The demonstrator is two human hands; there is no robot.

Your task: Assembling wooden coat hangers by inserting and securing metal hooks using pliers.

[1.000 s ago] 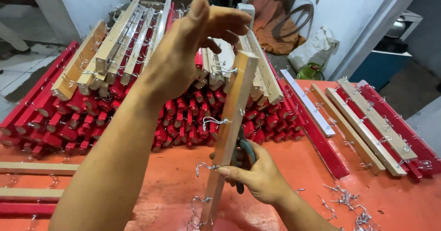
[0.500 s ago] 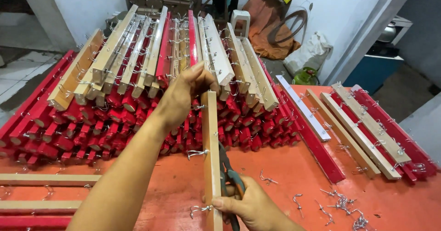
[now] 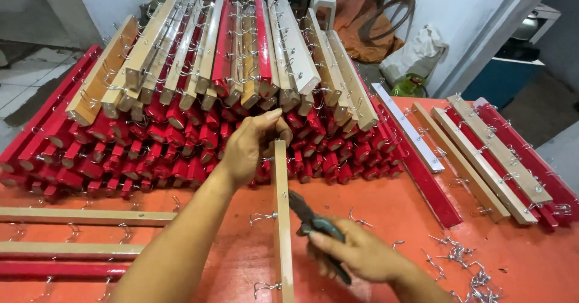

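A single head-worn view looks steeply down and forward from close above the orange tabletop (image 3: 386, 218), the person's forearms entering from the bottom edge, the stacked slats (image 3: 229, 92) straight ahead.

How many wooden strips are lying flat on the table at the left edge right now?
3. A bare wooden strip lies farthest from the person, a second bare strip lies nearer, and a red strip lies nearest. The left forearm may hide their ends, and more may lie out of frame.
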